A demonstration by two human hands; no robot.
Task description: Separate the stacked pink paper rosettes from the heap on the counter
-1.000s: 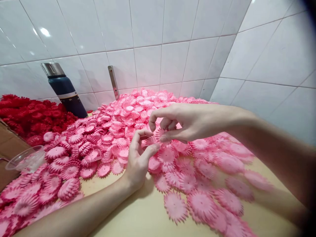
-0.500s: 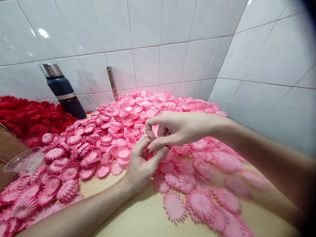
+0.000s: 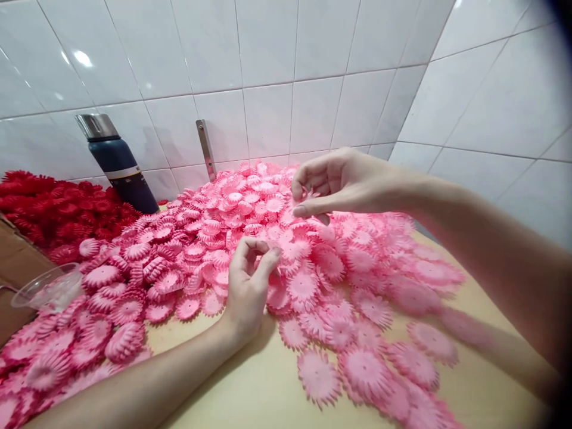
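My right hand [image 3: 339, 182] is raised over the back of the pink heap, its thumb and index finger closed together. A bit of pale pink shows between its fingers, but I cannot tell whether it is held or lies behind. Lower and to the left, my left hand [image 3: 250, 289] rests near the table with thumb and curled index finger pressed together; whatever is in that pinch is hidden. Around both hands lie many pink scalloped flower-shaped discs [image 3: 304, 285], each with a fringed edge and some with a small centre hole.
Dark red fringed pieces [image 3: 67, 214] are heaped at the left. A dark blue bottle [image 3: 121, 167] leans by the tiled wall [image 3: 268, 47]. A clear plastic cup [image 3: 49, 289] lies beside a cardboard box [image 3: 20, 262]. A metal strip [image 3: 205, 149] stands against the wall. The tabletop [image 3: 241, 387] is pale yellow.
My right hand has parted from my left hand, moving up and to the right. The left hand has shifted slightly left and keeps its pinch.
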